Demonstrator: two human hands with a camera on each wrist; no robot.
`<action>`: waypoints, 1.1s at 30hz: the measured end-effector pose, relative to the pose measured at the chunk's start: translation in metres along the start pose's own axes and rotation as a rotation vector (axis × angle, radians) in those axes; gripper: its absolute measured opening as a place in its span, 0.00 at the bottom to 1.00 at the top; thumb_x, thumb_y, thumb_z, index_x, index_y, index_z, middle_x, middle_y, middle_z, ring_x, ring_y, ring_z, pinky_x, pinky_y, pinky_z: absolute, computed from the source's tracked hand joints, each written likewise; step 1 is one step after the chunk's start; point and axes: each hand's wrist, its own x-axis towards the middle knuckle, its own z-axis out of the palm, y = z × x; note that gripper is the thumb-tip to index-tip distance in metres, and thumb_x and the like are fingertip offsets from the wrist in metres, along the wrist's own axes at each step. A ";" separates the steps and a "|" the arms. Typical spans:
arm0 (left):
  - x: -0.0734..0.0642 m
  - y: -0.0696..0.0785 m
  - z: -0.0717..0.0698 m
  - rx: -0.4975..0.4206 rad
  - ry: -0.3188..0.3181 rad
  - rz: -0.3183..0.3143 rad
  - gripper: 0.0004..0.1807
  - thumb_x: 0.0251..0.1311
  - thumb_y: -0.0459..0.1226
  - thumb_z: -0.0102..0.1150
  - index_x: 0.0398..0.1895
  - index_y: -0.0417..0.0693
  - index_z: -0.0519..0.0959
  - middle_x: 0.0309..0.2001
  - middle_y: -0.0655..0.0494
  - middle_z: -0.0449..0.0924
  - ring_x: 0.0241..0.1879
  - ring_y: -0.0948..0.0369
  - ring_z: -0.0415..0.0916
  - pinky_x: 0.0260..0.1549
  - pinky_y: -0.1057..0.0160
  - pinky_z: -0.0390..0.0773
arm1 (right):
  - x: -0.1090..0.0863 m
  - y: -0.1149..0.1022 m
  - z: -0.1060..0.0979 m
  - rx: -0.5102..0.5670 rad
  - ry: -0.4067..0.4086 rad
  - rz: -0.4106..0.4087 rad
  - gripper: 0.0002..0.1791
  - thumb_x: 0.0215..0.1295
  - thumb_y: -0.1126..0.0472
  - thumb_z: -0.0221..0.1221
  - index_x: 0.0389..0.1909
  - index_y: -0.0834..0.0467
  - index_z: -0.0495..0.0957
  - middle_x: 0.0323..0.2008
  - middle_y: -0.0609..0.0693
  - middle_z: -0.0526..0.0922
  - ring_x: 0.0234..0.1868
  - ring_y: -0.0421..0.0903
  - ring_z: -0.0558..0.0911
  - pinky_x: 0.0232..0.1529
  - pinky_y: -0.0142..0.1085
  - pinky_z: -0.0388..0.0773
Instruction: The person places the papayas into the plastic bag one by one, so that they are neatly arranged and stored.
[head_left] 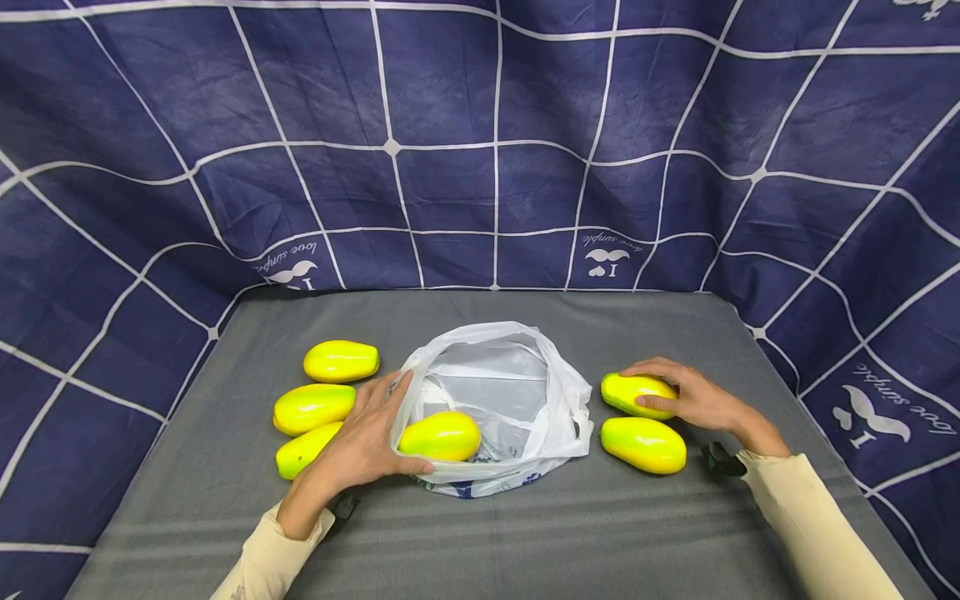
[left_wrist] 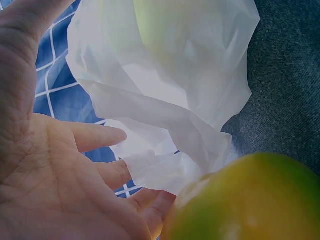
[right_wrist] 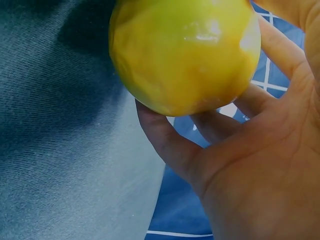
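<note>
A white plastic bag [head_left: 566, 392] stands with its mouth open in the middle of the table, and one yellow-green papaya [head_left: 440, 436] lies inside it. My left hand [head_left: 367, 437] rests along the bag's left side, fingers spread and thumb at the front rim. In the left wrist view, those fingers lie relaxed against the thin plastic. To the right of the bag, my right hand [head_left: 693, 396] grips another papaya [head_left: 626, 392], its fingers curled over the far side and thumb on the near side. A second papaya [head_left: 643, 445] lies just in front of that one.
Left of the bag lie three more papayas: a far one [head_left: 341, 361], a middle one [head_left: 313, 408], and a near one [head_left: 300, 454] partly behind my left hand. Grey cloth [head_left: 480, 542] covers the table. A blue checked curtain [head_left: 450, 192] surrounds the back and sides.
</note>
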 end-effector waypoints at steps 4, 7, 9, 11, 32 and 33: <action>0.000 0.000 0.000 0.001 0.003 0.004 0.72 0.33 0.58 0.82 0.79 0.41 0.51 0.76 0.40 0.53 0.74 0.40 0.47 0.64 0.34 0.62 | 0.002 -0.002 -0.001 -0.004 0.006 -0.004 0.23 0.65 0.58 0.67 0.61 0.50 0.79 0.57 0.45 0.81 0.57 0.36 0.75 0.57 0.26 0.69; 0.000 0.000 0.000 0.000 0.002 0.005 0.72 0.33 0.58 0.82 0.79 0.41 0.51 0.76 0.40 0.53 0.74 0.40 0.47 0.64 0.33 0.62 | 0.003 -0.004 -0.002 -0.011 0.012 -0.010 0.23 0.64 0.59 0.67 0.61 0.51 0.79 0.57 0.46 0.81 0.58 0.37 0.75 0.57 0.25 0.68; 0.000 0.000 0.000 -0.001 0.001 0.005 0.72 0.33 0.58 0.82 0.79 0.41 0.51 0.76 0.40 0.53 0.74 0.40 0.47 0.64 0.33 0.62 | 0.003 -0.005 -0.002 -0.013 0.017 -0.014 0.23 0.64 0.59 0.67 0.61 0.51 0.79 0.57 0.46 0.81 0.58 0.37 0.75 0.57 0.23 0.67; 0.000 0.000 0.000 -0.001 -0.001 0.005 0.72 0.33 0.58 0.82 0.79 0.41 0.51 0.76 0.40 0.53 0.74 0.40 0.47 0.64 0.33 0.62 | 0.004 -0.006 -0.002 -0.018 0.021 -0.013 0.23 0.64 0.59 0.68 0.61 0.51 0.79 0.57 0.46 0.80 0.59 0.37 0.75 0.57 0.22 0.66; 0.000 0.000 0.000 0.000 -0.002 0.001 0.72 0.33 0.57 0.82 0.79 0.40 0.50 0.76 0.40 0.52 0.74 0.40 0.47 0.65 0.34 0.62 | 0.020 -0.015 -0.004 0.015 0.025 -0.035 0.24 0.64 0.59 0.68 0.61 0.51 0.79 0.58 0.47 0.79 0.59 0.41 0.75 0.59 0.20 0.65; 0.000 0.000 0.000 0.000 -0.002 0.001 0.72 0.33 0.57 0.83 0.79 0.40 0.50 0.76 0.40 0.52 0.74 0.40 0.47 0.65 0.34 0.62 | 0.021 -0.016 -0.004 0.018 0.027 -0.040 0.24 0.64 0.60 0.68 0.61 0.51 0.79 0.58 0.48 0.79 0.59 0.41 0.75 0.59 0.20 0.65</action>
